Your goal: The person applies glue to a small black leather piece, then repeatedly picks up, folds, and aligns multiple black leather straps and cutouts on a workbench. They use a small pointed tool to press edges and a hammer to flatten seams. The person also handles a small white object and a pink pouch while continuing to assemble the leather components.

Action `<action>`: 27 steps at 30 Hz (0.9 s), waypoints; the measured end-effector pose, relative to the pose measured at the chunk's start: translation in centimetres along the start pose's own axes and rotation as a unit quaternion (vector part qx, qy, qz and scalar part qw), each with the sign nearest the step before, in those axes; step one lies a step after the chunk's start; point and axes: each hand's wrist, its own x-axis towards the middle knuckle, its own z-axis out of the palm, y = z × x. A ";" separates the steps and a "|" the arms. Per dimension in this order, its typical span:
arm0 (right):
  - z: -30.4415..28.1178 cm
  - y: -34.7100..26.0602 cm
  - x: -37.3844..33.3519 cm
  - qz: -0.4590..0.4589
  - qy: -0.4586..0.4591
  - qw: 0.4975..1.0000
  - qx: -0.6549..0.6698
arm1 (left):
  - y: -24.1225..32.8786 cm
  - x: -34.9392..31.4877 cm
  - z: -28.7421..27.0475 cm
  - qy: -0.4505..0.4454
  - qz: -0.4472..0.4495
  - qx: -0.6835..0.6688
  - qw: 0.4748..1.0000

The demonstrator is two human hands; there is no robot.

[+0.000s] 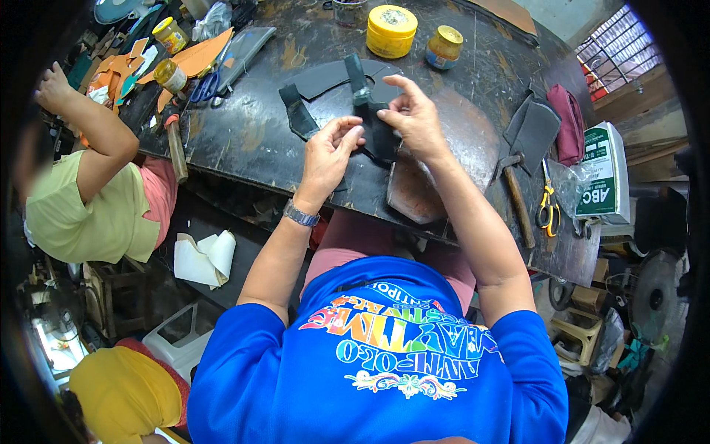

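Note:
My left hand (330, 150) and my right hand (411, 115) both grip a black leather piece (379, 137) just above the dark worktable (251, 140). The left hand pinches its lower left edge; the right hand holds its top right edge with fingers curled. A strap-like tongue (356, 75) of the piece sticks up behind the hands. A second black strap piece (299, 112) lies flat on the table left of the hands. A metal watch sits on my left wrist.
A yellow tin (391, 30) and a small jar (444, 46) stand at the back. A hammer (518, 198) and yellow-handled scissors (546, 203) lie at right, another hammer (175, 146) and blue scissors (208, 84) at left. A co-worker (96, 192) sits left.

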 end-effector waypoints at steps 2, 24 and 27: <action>-1.4 -0.8 -1.7 0.059 -0.021 0.995 0.073 | -0.1 0.0 0.3 -0.028 -0.041 -0.057 0.997; -10.3 -0.9 -18.4 -0.072 0.188 0.898 -0.391 | 1.7 -3.8 6.2 -0.183 0.230 0.294 0.909; -14.0 0.6 -17.8 -0.066 0.233 0.740 -0.628 | 1.8 -3.7 6.5 -0.171 0.249 0.281 0.911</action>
